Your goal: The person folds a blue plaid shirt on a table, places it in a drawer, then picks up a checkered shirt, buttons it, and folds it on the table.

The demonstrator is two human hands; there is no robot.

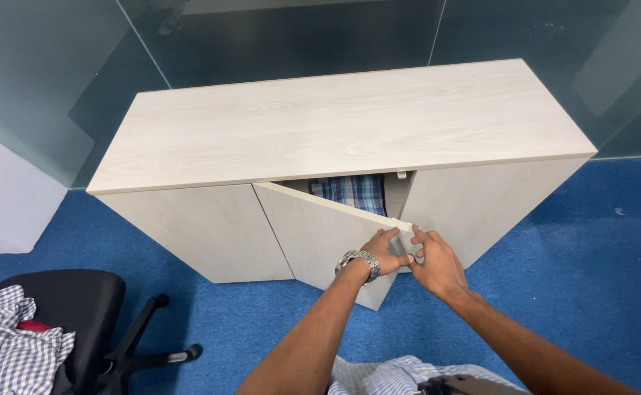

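Observation:
A low pale wood cabinet stands against a glass wall. Its middle door hangs partly open, swung out toward me. My left hand, with a metal watch on the wrist, grips the door's free upper corner. My right hand touches the same corner from the right side, fingers on the door's edge. Behind the open door, blue checked cloth shows inside the cabinet.
A black office chair with a grey checked shirt draped on it stands at the lower left on blue carpet. A white panel is at the left. Pale striped cloth lies just below my arms.

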